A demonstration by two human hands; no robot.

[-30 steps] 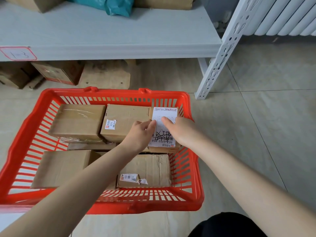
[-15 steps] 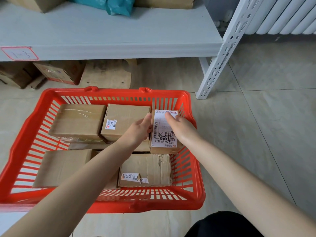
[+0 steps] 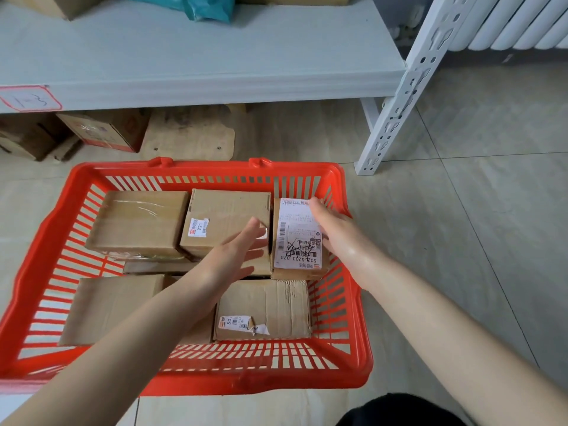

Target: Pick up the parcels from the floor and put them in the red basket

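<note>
Red slatted plastic basket (image 3: 252,383), holding several brown cardboard parcels (image 3: 138,222): white-labelled narrow cardboard parcel (image 3: 296,238) set inside between released left hand (image 3: 230,259) and flat, ungrasping right hand (image 3: 336,233) touching it; cardboard boxes under the shelf (image 3: 104,130) possibly left.

Entry: we are seeing the left forearm (image 3: 123,348) and right forearm (image 3: 430,318) bare up to the frame edge; the left hand (image 3: 233,259) and right hand (image 3: 335,232) are bare too. We are noting a black garment (image 3: 399,410), rounded, at the bottom edge; its kind is unclear.
</note>
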